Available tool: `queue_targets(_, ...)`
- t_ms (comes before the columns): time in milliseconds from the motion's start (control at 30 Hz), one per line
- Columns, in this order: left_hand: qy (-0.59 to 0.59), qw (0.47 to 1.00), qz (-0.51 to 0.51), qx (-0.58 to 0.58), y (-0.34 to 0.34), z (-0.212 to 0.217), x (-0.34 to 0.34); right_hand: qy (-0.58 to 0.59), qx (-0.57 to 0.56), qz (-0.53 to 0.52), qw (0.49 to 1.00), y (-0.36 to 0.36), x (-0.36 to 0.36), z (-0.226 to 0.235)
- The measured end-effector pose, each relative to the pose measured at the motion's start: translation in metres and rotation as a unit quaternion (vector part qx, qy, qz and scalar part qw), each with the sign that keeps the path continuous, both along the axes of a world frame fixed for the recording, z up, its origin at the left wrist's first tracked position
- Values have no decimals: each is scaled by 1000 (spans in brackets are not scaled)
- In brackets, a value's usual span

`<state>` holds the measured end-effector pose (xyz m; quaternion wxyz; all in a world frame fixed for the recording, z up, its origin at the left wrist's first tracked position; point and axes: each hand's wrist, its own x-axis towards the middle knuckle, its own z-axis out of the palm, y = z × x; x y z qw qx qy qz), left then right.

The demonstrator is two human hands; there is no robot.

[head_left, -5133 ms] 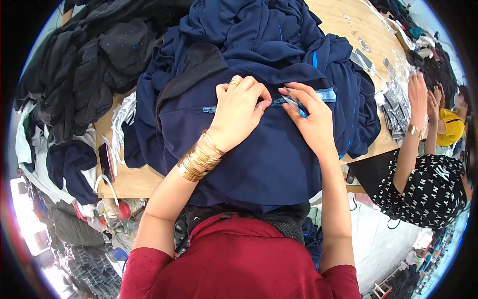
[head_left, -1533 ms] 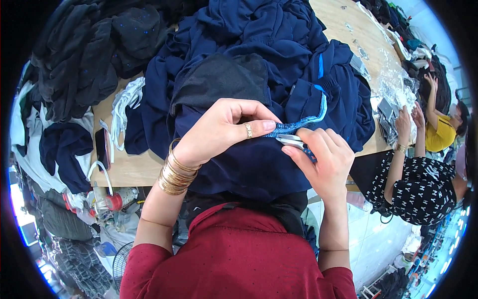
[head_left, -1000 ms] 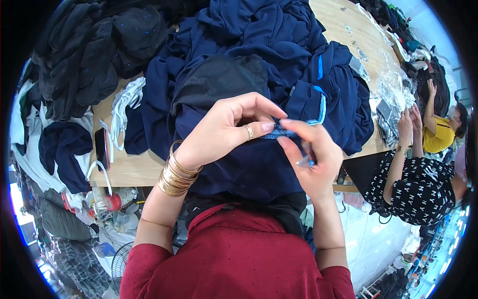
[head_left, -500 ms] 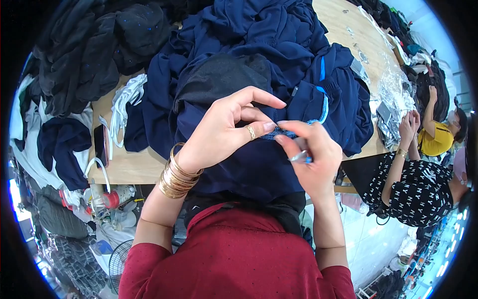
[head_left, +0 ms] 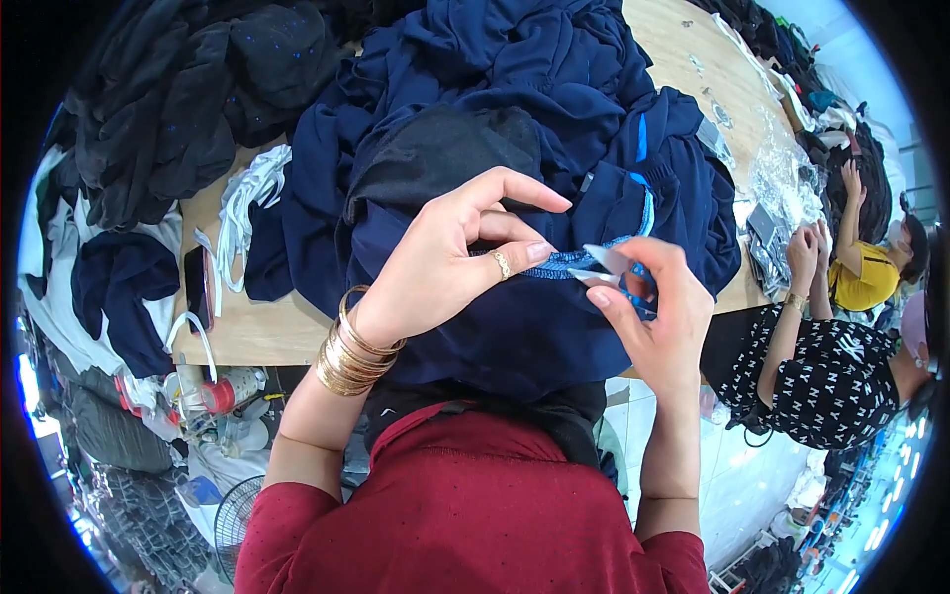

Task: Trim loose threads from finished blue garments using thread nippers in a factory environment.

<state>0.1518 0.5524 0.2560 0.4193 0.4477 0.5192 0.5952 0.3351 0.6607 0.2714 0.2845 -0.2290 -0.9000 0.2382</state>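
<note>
Pinched in the left hand (head_left: 450, 252), index raised, is the blue seam (head_left: 556, 265) of the navy garment (head_left: 495, 327) at the table (head_left: 237, 342) edge. Snips (head_left: 610, 259) are gripped in the curled right hand (head_left: 663, 317), blades spread by the seam; trimming seems in hand, careful blade placement called for.

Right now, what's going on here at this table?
A person in a dark red top has both hands at a navy garment. The left hand pinches its blue seam, while the right hand holds small open snips near that seam. More navy cloth lies heaped beyond on the wooden table.
</note>
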Motion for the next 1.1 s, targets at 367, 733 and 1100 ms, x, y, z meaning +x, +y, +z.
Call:
queue_targets(367, 13, 1000, -6, 9, 0, 0, 0, -26, 201, 44, 978, 6, -3, -8)
queue_targets(733, 18, 1000, -14, 12, 1, 0, -1, -22, 213, 49, 975, 6, -6, -8)
queue_targets(1100, 29, 999, -9, 13, 0, 1, -1, -24, 217, 47, 975, 5, -6, -8)
